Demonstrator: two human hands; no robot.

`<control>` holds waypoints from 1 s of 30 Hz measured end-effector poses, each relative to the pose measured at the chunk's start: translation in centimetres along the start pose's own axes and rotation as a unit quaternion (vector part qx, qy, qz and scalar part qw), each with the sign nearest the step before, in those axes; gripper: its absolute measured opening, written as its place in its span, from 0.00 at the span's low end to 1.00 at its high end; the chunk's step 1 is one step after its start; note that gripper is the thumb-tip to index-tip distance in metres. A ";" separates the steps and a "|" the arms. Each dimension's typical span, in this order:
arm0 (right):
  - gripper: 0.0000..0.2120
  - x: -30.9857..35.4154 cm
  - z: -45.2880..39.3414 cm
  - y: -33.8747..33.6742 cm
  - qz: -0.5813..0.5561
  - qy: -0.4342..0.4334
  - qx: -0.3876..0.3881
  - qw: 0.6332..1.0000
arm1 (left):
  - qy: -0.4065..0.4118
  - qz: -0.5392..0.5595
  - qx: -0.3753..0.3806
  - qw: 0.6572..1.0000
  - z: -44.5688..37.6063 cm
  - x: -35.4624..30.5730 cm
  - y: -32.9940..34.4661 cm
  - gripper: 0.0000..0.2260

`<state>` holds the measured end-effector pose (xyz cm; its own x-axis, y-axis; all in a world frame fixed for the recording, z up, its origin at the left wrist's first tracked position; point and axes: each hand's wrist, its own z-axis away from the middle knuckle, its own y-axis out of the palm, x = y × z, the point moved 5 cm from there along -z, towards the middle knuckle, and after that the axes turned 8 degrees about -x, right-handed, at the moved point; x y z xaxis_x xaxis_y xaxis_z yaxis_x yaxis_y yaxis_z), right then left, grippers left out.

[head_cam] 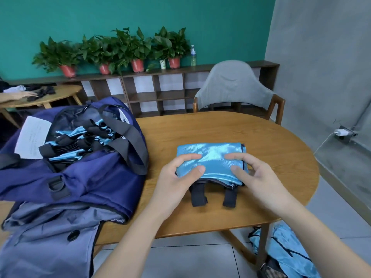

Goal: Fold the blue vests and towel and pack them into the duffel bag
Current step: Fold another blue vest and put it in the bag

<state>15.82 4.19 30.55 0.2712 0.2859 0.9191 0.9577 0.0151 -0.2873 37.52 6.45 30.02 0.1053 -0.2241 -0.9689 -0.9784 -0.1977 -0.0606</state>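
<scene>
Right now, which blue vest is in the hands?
The folded vest on the table, gripped by left hand and right hand. The others lie packed in the duffel bag or heaped on the floor.

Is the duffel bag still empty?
No, the open duffel bag already holds several folded blue vests with black straps, while both hands grip another folded vest on the table.

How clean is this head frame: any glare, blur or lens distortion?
Head view: soft even light; sheen glares on the folded blue vest under both hands; plants along the shelf look slightly smeared; wide-angle bending curves the table edge and right wall.
</scene>
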 end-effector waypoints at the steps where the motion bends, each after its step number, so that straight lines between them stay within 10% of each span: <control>1: 0.12 0.5 0.3 0.2 -0.004 -0.009 -0.001 1.000 | 0.002 0.000 0.013 1.000 0.5 -0.4 -0.5 0.13; 17: 0.15 12.5 1.5 15.0 -0.050 -0.075 0.063 0.994 | 0.101 -0.138 -0.164 0.971 5.5 -7.2 -19.6 0.07; 30: 0.20 22.9 -12.5 31.1 0.076 -0.134 0.072 0.985 | 0.094 -0.370 -0.215 0.899 -9.2 -10.6 -32.2 0.11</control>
<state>52.99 -0.83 46.01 0.3568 0.5380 0.7637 0.8789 0.0836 -0.4696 69.58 6.44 44.48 0.7670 -0.0281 -0.6410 -0.4724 -0.7009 -0.5345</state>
